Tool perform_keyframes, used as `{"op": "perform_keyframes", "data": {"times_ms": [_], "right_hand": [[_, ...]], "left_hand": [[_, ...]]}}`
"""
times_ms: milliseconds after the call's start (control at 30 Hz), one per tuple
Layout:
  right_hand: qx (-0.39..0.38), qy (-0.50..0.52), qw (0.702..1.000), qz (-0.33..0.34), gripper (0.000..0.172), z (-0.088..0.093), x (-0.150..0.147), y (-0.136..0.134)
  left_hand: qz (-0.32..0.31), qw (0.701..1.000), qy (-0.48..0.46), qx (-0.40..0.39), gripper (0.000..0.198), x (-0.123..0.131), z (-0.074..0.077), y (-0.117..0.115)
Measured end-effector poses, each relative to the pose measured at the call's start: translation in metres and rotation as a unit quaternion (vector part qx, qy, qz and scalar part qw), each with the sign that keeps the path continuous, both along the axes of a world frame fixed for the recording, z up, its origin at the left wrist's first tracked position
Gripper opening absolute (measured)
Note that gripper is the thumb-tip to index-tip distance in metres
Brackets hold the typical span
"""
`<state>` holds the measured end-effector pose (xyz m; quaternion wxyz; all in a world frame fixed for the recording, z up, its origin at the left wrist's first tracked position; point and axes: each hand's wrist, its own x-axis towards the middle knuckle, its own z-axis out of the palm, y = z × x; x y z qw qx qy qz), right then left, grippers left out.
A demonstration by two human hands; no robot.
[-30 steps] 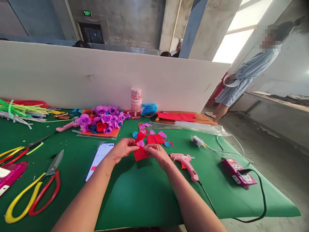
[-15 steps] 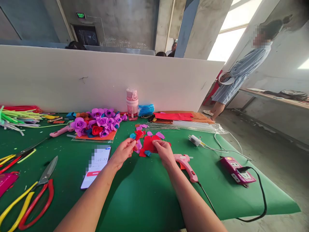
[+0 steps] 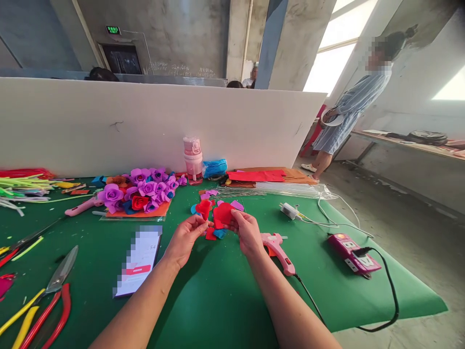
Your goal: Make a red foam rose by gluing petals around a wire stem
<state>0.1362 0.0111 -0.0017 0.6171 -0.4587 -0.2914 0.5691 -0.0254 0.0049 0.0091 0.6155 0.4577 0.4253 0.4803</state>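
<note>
My left hand [image 3: 188, 238] pinches a small red flower piece [image 3: 204, 208], which stands up above the fingertips. Opposite it, my right hand [image 3: 246, 231] holds a flat red petal [image 3: 223, 214] between thumb and fingers. The two red pieces are close together with a narrow gap between them. Under and behind them lie loose petals, among them a purple one [image 3: 238, 205] and a blue one [image 3: 219, 233]. A pink glue gun [image 3: 279, 252] rests on the table just right of my right hand.
Purple and red paper flowers [image 3: 145, 189] are piled at the back left, near a pink bottle [image 3: 193, 162]. A phone [image 3: 140, 264] and red-and-yellow shears [image 3: 54, 286] lie left. A charger [image 3: 289, 211] and purple power box [image 3: 354, 254] sit right. A person [image 3: 354, 102] stands beyond.
The red petal in my right hand has been raised and turned more upright. The red piece in my left hand now shows more clearly. The whole view has shifted slightly.
</note>
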Motion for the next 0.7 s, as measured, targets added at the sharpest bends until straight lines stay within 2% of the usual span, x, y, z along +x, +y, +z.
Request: {"op": "perform_keyframes", "data": {"times_ms": [100,400,700], "right_hand": [[0.010,0.014,1.000,-0.010,0.028,0.002,-0.001,-0.001],[0.020,0.016,1.000,0.003,0.033,0.015,-0.006,-0.008],[0.041,0.020,0.999,0.009,0.031,0.016,-0.009,-0.012]], "left_hand": [[0.021,1.000,0.012,0.012,0.028,0.002,-0.002,0.001],[0.006,0.999,-0.028,-0.038,0.025,0.009,0.005,-0.007],[0.008,1.000,0.007,-0.028,0.025,0.014,0.008,-0.009]]}}
